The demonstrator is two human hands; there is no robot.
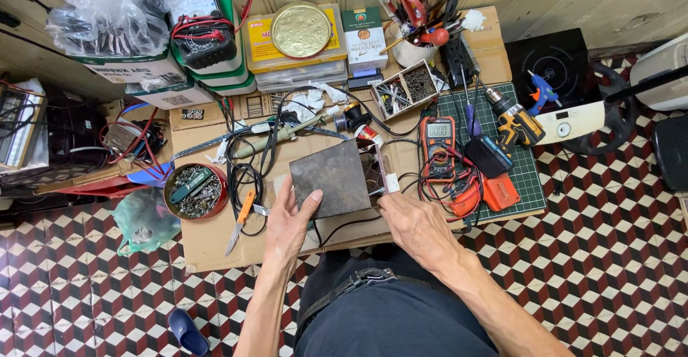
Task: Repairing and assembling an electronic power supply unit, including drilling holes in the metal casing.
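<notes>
— Where do we stand with the plate (331, 178)?

— We have the dark square plate lying at the middle of the cardboard top (215, 239), near our edge. Our left hand (289, 222) grips its near left corner, thumb on top, fingers closed under it. Our right hand (414, 222) rests at its right edge, fingers curled down by a small white part (392, 182); we cannot tell whether they pinch anything.

— So which step is this?

— We judge we are steadying or lifting the plate off what sits beneath it. Any further lift calls for a level raise, minding the black wires (247, 174) that run under and beside it.

— What lies around?

— A knife (240, 221) with an orange handle just left of our left hand, a red tin of screws (195, 191) beyond it, a multimeter (438, 142) and a drill (512, 122) on the green mat (530, 178) to the right.
</notes>
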